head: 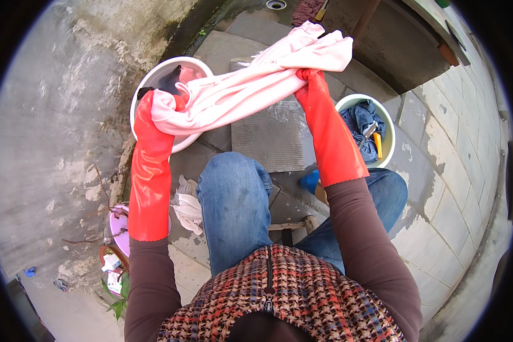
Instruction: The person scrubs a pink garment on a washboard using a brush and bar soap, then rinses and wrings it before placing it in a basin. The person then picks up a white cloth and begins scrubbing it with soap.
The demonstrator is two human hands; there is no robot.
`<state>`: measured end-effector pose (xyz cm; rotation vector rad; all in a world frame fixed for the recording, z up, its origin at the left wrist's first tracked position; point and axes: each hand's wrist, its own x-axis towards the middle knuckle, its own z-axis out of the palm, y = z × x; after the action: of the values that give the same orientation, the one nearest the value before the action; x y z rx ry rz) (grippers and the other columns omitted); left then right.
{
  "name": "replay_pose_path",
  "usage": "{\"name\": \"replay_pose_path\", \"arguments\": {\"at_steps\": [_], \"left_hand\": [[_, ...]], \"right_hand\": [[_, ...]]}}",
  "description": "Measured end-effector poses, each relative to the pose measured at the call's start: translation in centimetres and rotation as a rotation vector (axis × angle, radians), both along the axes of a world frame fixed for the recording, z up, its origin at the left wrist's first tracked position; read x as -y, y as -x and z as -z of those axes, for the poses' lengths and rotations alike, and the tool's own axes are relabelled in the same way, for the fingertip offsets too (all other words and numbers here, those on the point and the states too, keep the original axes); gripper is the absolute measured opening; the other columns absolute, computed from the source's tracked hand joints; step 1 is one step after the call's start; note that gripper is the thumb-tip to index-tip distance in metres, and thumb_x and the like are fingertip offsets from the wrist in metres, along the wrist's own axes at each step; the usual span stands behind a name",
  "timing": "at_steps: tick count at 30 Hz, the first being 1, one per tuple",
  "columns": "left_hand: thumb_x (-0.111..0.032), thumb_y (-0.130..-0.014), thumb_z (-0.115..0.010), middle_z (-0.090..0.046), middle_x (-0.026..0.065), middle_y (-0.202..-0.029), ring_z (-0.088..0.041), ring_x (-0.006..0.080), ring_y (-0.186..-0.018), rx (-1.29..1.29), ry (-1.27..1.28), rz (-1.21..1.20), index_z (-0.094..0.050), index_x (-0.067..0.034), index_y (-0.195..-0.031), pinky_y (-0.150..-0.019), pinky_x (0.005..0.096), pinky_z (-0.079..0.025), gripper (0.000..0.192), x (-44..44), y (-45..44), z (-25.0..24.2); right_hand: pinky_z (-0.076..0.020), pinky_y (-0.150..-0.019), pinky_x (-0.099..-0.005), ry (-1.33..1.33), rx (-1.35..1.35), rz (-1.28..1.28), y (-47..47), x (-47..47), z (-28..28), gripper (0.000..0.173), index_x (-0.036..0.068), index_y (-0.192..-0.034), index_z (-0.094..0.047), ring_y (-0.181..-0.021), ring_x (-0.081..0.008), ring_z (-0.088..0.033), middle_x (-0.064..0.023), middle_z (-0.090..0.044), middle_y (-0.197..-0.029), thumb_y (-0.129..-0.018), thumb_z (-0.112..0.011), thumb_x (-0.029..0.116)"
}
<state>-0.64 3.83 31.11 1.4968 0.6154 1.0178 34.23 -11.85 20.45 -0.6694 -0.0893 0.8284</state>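
A pink garment (pixel 239 94) is stretched between my two hands, which wear long red rubber gloves. My left hand (pixel 160 104) grips one end over a white basin (pixel 135 100) with dark and pinkish cloth inside. My right hand (pixel 310 77) holds the garment farther along, and its loose end extends past the glove at the upper right. Beneath the garment, a ridged washboard-like slab (pixel 267 141) lies on the wet paving. On the right, a pale green basin (pixel 390 145) contains blue cloth (pixel 363 115) and a brush or scraper with a yellow handle (pixel 377 144).
White cloths (pixel 188 207) lie on the floor beside my knee. A purple basin (pixel 119 228) and a plant pot (pixel 122 260) stand by the rough wall at left. A floor drain (pixel 276 4) and a reddish mop head (pixel 306 12) are at the top.
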Motion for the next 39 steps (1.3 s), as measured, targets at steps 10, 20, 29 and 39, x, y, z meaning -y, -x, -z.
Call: {"name": "replay_pose_path", "arguments": {"at_steps": [10,20,29,39], "left_hand": [[-0.037,-0.082,-0.077,-0.069,0.0201,-0.091,-0.066,0.0344,-0.084,-1.206,0.322,0.620,-0.070,-0.005,-0.096,-0.075,0.0425,-0.050,0.036,11.0,11.2,28.4],[-0.018,-0.096,-0.067,-0.073,0.0226,-0.120,-0.072,0.0314,-0.114,-0.901,-0.007,0.172,-0.069,0.000,-0.129,-0.097,0.0388,-0.054,0.037,0.7,-6.6,25.6],[-0.064,-0.101,-0.046,-0.048,0.0133,-0.159,-0.021,0.0375,-0.157,-1.327,-0.085,0.114,-0.053,-0.016,-0.151,-0.125,0.0560,-0.014,0.070,-6.1,-21.9,34.3],[-0.032,-0.086,-0.065,-0.068,0.0119,-0.072,-0.066,0.0312,-0.073,-0.895,-0.505,0.068,-0.068,-0.007,-0.071,-0.067,0.0483,-0.049,0.030,1.0,-16.7,34.6]], "right_hand": [[-0.0512,-0.100,-0.0414,1.180,0.291,-0.351,0.6,7.8,22.9,0.088,0.004,-0.157,-0.042,-0.122,-0.0289,-0.061,-0.0177,-0.061,-0.141,-0.087,-0.083,0.037],[-0.0462,-0.110,-0.0449,1.422,1.195,-0.480,2.8,-6.8,20.9,0.097,0.003,-0.153,-0.048,-0.131,-0.0409,-0.060,-0.0277,-0.064,-0.135,-0.080,-0.074,0.060],[-0.0275,-0.122,-0.0538,1.508,1.517,-0.601,0.7,-9.8,22.6,0.054,0.032,-0.148,-0.059,-0.148,-0.0445,-0.039,-0.0141,-0.054,-0.155,-0.099,-0.054,0.055],[-0.0462,-0.060,-0.0484,1.078,1.857,-0.391,9.2,-4.1,23.5,0.020,0.010,-0.074,-0.060,-0.066,-0.0354,-0.061,-0.0123,-0.063,-0.069,-0.088,-0.065,0.022]]}}
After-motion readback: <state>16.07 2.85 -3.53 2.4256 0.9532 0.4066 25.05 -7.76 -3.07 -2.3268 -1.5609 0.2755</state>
